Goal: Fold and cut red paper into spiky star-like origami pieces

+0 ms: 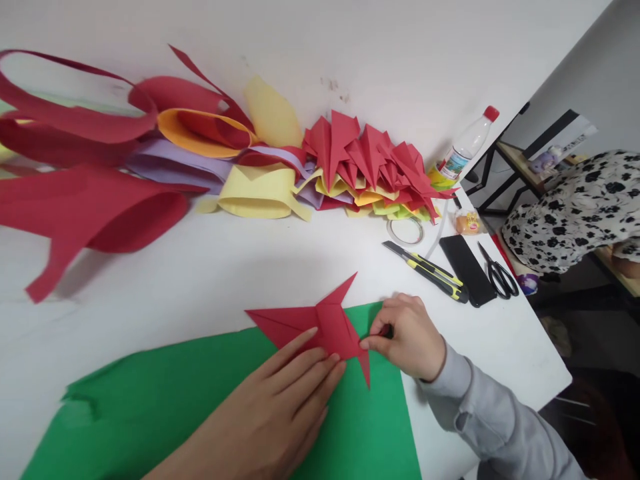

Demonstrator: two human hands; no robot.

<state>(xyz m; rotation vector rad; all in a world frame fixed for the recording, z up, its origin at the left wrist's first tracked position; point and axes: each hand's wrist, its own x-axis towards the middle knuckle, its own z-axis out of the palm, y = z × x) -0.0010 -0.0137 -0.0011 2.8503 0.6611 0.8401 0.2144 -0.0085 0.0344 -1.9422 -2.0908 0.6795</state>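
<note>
A folded red paper figure (336, 328) with pointed ends lies partly on a green paper sheet (210, 380) and partly on the white table. My left hand (280, 393) rests flat on it, fingers stretched out and pressing its lower part. At the figure's right edge, my right hand (407, 333) is closed in a pinch, thumb and forefinger on the red paper near a short point. The fingers of the left hand cover some of the folds.
Red, yellow, orange and purple paper shapes (257, 190) and folded red paper pieces (370, 157) line the wall. At right lie a tape roll (421, 231), utility knife (425, 270), black phone-like slab (467, 270), scissors (500, 277) and bottle (460, 153). A person in patterned clothing (575, 207) is beyond.
</note>
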